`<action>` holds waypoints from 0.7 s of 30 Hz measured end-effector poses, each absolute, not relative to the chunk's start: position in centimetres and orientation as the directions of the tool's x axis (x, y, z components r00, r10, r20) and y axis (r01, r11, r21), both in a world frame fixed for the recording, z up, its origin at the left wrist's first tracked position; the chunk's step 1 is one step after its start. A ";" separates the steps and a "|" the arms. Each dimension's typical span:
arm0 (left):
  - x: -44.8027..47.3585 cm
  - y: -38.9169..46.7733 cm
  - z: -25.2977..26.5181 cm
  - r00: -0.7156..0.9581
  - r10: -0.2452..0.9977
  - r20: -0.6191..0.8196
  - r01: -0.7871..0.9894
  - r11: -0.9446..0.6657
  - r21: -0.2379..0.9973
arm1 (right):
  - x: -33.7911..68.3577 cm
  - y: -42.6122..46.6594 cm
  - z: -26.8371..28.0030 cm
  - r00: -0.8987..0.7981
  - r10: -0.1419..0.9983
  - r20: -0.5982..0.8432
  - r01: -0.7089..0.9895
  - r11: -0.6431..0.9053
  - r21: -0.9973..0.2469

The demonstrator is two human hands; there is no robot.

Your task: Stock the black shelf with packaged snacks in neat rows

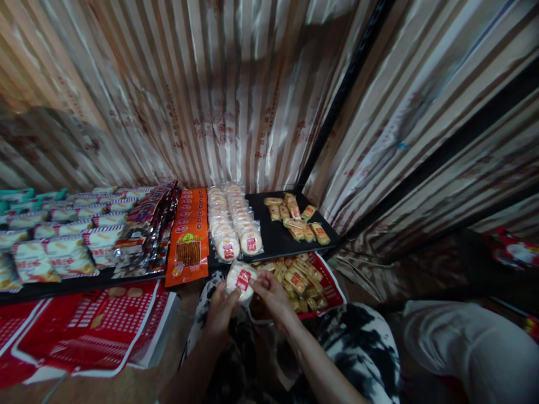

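A clear packet of round white crackers [241,282] with a red label is held up between both my hands over my lap. My left hand [221,311] grips its lower left side. The fingers of my right hand [272,294] pinch its right edge. Just beyond, two rows of matching cracker packets [229,224] stand on the black shelf [269,224]. Below the shelf's front edge, near my right hand, a red basket [332,280] holds many small yellow-wrapped snacks [297,280].
More yellow-wrapped snacks [320,233] lie on the shelf's right end. To the left stand an orange bag [189,235], dark pouches [145,230] and white snack bags [67,255]. Another red basket [105,331] sits lower left. A person's pale-clothed leg [467,342] is at right; a striped curtain [219,101] hangs behind.
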State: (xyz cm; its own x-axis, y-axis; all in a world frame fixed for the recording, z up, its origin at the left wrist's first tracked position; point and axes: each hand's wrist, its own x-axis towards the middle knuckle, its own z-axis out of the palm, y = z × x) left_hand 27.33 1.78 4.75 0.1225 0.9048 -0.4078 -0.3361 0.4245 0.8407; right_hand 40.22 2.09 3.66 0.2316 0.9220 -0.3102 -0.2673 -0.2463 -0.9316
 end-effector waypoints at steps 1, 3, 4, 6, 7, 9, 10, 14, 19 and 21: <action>27.3 1.8 4.6 0.107 0.907 -0.408 -0.307 0.420 0.854 | 40.2 2.2 3.6 0.239 0.924 -0.298 -0.260 -0.235 -0.937; 27.3 1.8 4.4 0.073 0.907 -0.414 -0.247 0.419 0.874 | 40.2 2.7 3.5 0.247 0.931 -0.271 -0.243 -0.211 -0.947; 27.2 1.9 4.4 0.058 0.905 -0.422 -0.226 0.424 0.877 | 40.2 3.0 3.4 0.241 0.936 -0.258 -0.230 -0.203 -0.952; 27.0 2.2 4.4 0.031 0.903 -0.429 -0.200 0.427 0.882 | 40.4 3.5 3.3 0.208 0.947 -0.245 -0.183 -0.208 -0.961; 26.8 2.4 4.4 0.020 0.905 -0.425 -0.188 0.421 0.887 | 40.5 3.7 3.3 0.200 0.951 -0.236 -0.140 -0.211 -0.967; 26.4 2.8 4.4 0.000 0.916 -0.401 -0.143 0.397 0.907 | 40.7 4.0 3.4 0.222 0.959 -0.177 0.005 -0.183 -0.983; 26.1 3.1 4.4 -0.003 0.922 -0.386 -0.113 0.383 0.917 | 40.8 4.1 3.5 0.243 0.962 -0.123 0.098 -0.151 -0.984; 25.3 4.1 4.6 0.066 0.935 -0.349 -0.038 0.352 0.935 | 40.9 4.4 4.2 0.207 0.978 -0.007 0.316 -0.074 -0.946; 25.3 4.8 4.9 0.053 0.934 -0.353 -0.079 0.356 0.931 | 40.7 5.5 4.5 0.062 0.997 -0.046 0.238 -0.059 -0.969; 25.3 5.0 4.8 0.018 0.932 -0.362 -0.109 0.362 0.926 | 40.6 6.0 4.3 0.059 0.998 -0.034 0.251 -0.048 -0.967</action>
State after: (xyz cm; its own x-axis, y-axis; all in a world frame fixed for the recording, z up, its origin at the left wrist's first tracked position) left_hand 25.29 4.99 4.82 0.0177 0.9319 -0.3623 -0.1086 0.3620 0.9258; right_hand 40.59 6.00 4.34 0.0590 0.9977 -0.0340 0.2515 -0.0478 -0.9667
